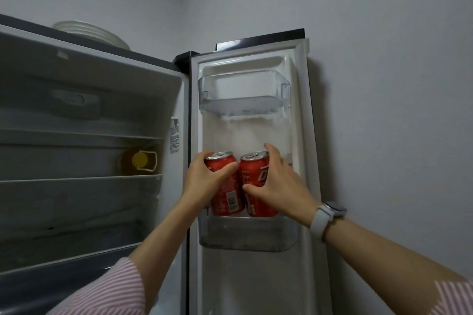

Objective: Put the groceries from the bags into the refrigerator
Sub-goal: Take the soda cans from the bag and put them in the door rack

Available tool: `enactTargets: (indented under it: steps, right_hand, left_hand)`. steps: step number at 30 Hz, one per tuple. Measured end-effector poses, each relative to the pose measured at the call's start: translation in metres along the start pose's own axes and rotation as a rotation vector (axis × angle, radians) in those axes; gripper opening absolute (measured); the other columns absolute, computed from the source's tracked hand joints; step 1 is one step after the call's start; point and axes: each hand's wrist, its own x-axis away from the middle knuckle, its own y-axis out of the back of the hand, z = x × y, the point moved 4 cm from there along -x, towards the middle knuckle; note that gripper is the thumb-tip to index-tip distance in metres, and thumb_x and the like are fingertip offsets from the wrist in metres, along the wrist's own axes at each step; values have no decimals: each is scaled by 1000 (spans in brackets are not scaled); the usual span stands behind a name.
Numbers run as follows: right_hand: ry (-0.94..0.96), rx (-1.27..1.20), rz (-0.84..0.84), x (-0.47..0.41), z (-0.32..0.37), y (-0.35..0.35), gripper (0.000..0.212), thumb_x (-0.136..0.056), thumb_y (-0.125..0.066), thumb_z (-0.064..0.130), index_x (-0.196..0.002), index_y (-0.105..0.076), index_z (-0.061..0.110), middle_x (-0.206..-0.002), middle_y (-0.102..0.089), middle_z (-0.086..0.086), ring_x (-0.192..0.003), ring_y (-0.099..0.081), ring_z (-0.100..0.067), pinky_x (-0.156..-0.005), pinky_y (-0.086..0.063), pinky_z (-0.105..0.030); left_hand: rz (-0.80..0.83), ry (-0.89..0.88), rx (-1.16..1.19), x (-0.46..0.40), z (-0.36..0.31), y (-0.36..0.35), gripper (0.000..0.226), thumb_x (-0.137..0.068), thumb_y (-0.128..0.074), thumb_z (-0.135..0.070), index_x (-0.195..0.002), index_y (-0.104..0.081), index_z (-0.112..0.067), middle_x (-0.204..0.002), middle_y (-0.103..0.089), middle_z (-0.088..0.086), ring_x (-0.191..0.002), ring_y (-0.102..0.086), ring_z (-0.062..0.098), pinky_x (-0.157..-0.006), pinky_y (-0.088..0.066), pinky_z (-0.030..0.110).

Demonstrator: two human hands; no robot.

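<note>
A: From the head camera we see the refrigerator [102, 110] with its door [256, 135] swung wide, and both our hands are up at the door's lower bin [248, 234].

B: Yes. Our left hand [204, 179] curls round the left soda can [226, 186], thumb across its front, fingers behind it. Our right hand [277, 186] grips the right soda can [258, 181], thumb low on its front and fingers over its top rim.

A: Both red cans stand upright, touching side by side, their bases down inside the lower bin, toward its left end.

B: Above them the door's upper bin [244, 94] is clear plastic, frosted along its bottom edge.

A: Inside the cabinet, a bottle with a yellow cap [139, 161] sits at the right end of a glass shelf [76, 178].

B: We wear a white-strapped watch [330, 212] on the right wrist, and a stack of plates [92, 33] rests on the refrigerator's top.
</note>
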Motion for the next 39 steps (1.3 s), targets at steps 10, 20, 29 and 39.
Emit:
enactTargets:
  steps: [10,20,29,39]
  right_hand:
    - [-17,161,114,-1,-1,-5,74,-75,-69,47,-130,-36,11,-130,-29,-6,-120,-42,-26,-97,-45,-37]
    - [63,332,140,7,7,0,65,-79,-62,51,-128,-37,16,-126,-44,-4,-115,-45,-22,-93,-46,-40]
    - [56,221,36,36,19,10,59,-95,-38,33,-144,-19,7,-151,-24,-12,-141,-17,-24,-115,-15,-34]
    - [297,105,-79,152,76,-24,47,-81,-38,26,-119,-55,6,-121,-61,-13,-117,-55,-30,-101,-31,-54]
  left_hand:
    - [196,-91,-433,2,14,-18,63,-87,-60,-35,-140,-34,-15,-141,-40,7,-124,-44,21,-96,-42,34]
    - [198,-263,-712,11,11,-7,70,-85,-62,-34,-144,-27,-21,-148,-34,-1,-135,-31,18,-110,-30,46]
    - [101,-245,-636,45,0,23,58,-91,-53,-32,-143,-28,-25,-148,-31,-1,-134,-32,17,-109,-28,43]
    - [19,-210,-1141,170,6,125,51,-81,-66,-26,-128,-51,-16,-134,-51,10,-125,-45,29,-101,-33,53]
